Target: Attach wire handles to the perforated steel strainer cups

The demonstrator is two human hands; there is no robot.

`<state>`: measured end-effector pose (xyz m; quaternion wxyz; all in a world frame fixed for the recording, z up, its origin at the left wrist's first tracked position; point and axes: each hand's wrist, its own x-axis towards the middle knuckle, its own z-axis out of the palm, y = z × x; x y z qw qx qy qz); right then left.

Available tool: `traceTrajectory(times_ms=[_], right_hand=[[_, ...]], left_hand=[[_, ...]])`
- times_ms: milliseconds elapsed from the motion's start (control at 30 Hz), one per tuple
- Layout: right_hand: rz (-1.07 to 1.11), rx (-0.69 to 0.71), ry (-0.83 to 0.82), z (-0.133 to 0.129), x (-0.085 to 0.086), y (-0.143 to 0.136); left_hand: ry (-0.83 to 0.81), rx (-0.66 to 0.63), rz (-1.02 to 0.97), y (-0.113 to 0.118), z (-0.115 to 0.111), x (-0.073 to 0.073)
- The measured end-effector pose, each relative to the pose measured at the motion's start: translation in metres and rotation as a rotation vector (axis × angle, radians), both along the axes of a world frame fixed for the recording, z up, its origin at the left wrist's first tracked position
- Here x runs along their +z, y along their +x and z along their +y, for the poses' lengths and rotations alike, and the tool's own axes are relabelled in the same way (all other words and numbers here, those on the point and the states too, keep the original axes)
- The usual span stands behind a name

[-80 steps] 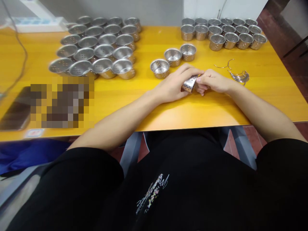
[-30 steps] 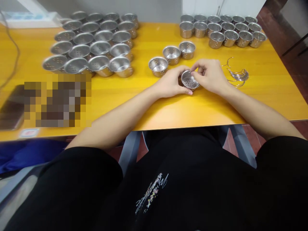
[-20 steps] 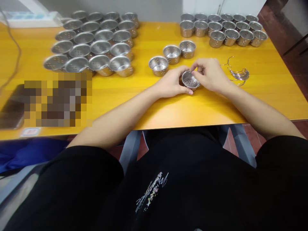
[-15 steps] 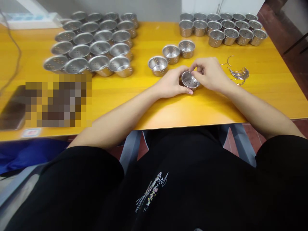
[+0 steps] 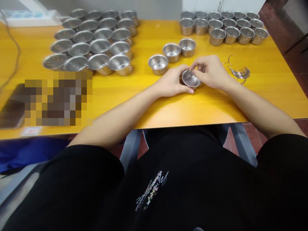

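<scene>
A perforated metal cup [image 5: 192, 81] stands upright near the table's front edge. My left hand [image 5: 172, 81] is wrapped round its left side, thumb at the front. At the cup's back right rim, the fingers of my right hand [image 5: 209, 72] are pinched together; whatever they hold is too small to make out. Just beyond my left hand are a metal cup [image 5: 158, 64], a second cup [image 5: 171, 53] and a third cup [image 5: 187, 48] in a slanting row. Thin curved wires [image 5: 241, 73] lie in a small pile right of my right hand.
Several rows of metal cups [image 5: 99, 64] fill the back left of the yellow table [image 5: 115, 96]. Another group of cups [image 5: 231, 35] stands at the back right. A dark flat object [image 5: 13, 107] lies at the left, beside a blurred-out patch. A cable runs down the left side.
The view has shifted slightly. My right hand has moved a little at the cup's rim, its fingers still pinched. My left hand keeps its hold on the cup.
</scene>
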<state>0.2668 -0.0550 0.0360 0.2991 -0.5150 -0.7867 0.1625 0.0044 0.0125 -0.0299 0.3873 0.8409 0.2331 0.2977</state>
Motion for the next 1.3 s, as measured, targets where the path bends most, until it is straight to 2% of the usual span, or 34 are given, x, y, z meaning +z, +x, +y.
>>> traceTrajectory(times_ms=[233,700,1300], right_hand=[[-0.056,-0.017,-0.01,-0.001,0.001,-0.001],[-0.077,0.026,-0.041,0.002,0.01,0.001],[0.012,0.035,-0.049,0.009,-0.003,0.005]], left_hand=[[0.004,0.012,0.029,0.001,-0.003,0.004],[0.009,0.015,0.024,0.002,0.001,-0.002],[0.015,0.015,0.019,0.003,-0.001,0.002]])
